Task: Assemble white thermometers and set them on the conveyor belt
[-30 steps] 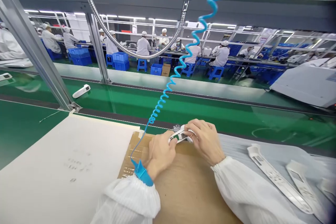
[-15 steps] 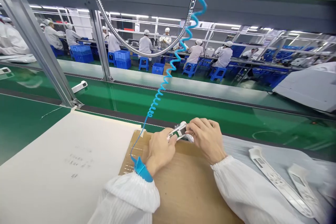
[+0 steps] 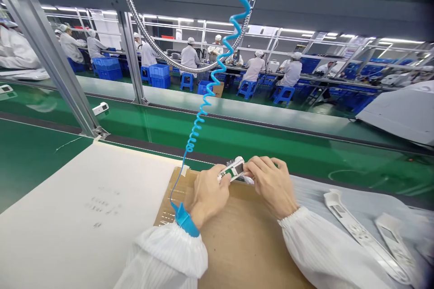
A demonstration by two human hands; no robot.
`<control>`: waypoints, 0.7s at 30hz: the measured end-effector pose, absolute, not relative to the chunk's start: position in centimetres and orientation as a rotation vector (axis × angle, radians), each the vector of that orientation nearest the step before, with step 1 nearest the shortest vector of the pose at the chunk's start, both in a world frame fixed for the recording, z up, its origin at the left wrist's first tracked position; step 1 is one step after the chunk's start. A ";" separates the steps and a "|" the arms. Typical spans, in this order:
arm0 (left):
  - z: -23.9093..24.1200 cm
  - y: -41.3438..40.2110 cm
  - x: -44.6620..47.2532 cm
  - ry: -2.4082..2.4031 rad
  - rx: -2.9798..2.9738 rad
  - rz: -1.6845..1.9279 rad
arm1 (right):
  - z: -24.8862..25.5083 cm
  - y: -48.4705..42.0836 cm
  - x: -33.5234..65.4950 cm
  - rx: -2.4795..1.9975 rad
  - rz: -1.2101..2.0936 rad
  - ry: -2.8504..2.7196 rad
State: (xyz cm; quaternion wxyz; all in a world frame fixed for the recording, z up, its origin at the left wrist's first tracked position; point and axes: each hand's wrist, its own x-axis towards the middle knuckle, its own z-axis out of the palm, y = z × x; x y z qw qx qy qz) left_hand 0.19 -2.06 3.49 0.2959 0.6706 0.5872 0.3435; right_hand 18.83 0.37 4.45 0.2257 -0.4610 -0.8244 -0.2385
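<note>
Both hands meet at a small white plastic housing (image 3: 238, 170) with a dark screen and a green circuit board showing inside. My left hand (image 3: 210, 192) is closed around its near-left end, thumb on top. Around that wrist is a blue strap (image 3: 186, 219) tied to a coiled blue cord (image 3: 198, 126). The fingers of my right hand (image 3: 271, 183) pinch at the housing's right edge by the screen; whether they also hold some small part is hidden. Clear plastic wrap (image 3: 248, 180) lies just behind and below the housing. Under my hands lies a brown cardboard sheet (image 3: 251, 244).
Two white plastic shells (image 3: 364, 235) rest on a plastic sheet at the right. A white board (image 3: 61, 198) covers the left. Beyond runs a green conveyor belt (image 3: 176, 128) carrying a white device (image 3: 101, 108). A metal post (image 3: 50, 49) rises at left; co-workers sit farther back.
The device on the conveyor has shifted left. The coiled cord has swung left. My hands stay on the housing with only slight movement, and the view has shifted a little.
</note>
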 end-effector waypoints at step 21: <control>3.1 -2.7 0.8 1.619 1.860 0.922 | 1.6 0.7 18.2 -1.583 0.342 -1.672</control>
